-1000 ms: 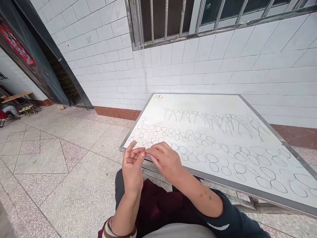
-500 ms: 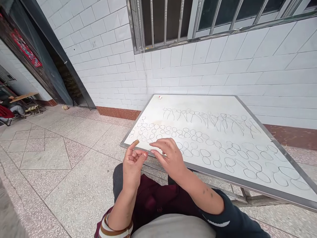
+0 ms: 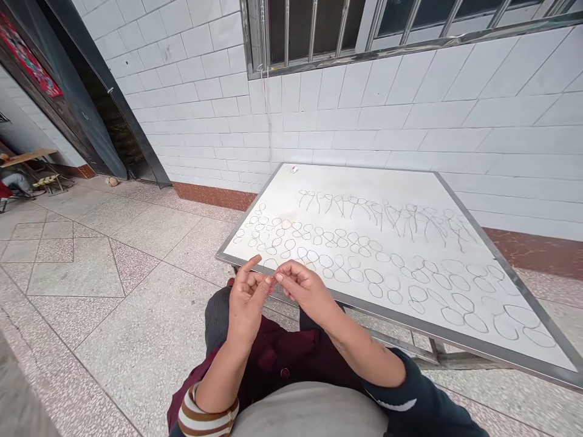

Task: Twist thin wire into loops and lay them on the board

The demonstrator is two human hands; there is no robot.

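Observation:
My left hand [image 3: 246,302] is closed in a pinch of thumb and finger, in front of the table's near edge; another finger stands raised, with a brownish wrap on its tip. Thumb and finger of my right hand [image 3: 304,287] are pinched together too, meeting the left fingertips. Whatever lies between the fingertips is too small to make out. Beyond the hands is a white tabletop [image 3: 359,182] with a metal rim. Thin dark wire-like loops [image 3: 373,276] are spread over its near half. Farther back lies a row of similar loops with long tails [image 3: 350,200].
A small red-and-white object [image 3: 294,170] lies at the table's far left corner. Behind the table rises a white tiled wall [image 3: 204,115] with a barred window [image 3: 314,30]. At far left are a doorway curtain [image 3: 91,115], a ball [image 3: 112,181] and part of a seated person.
My right hand's fingers have come together and moved left to the left hand's fingertips; they were apart before. The left hand keeps its pinch. The view has shifted slightly.

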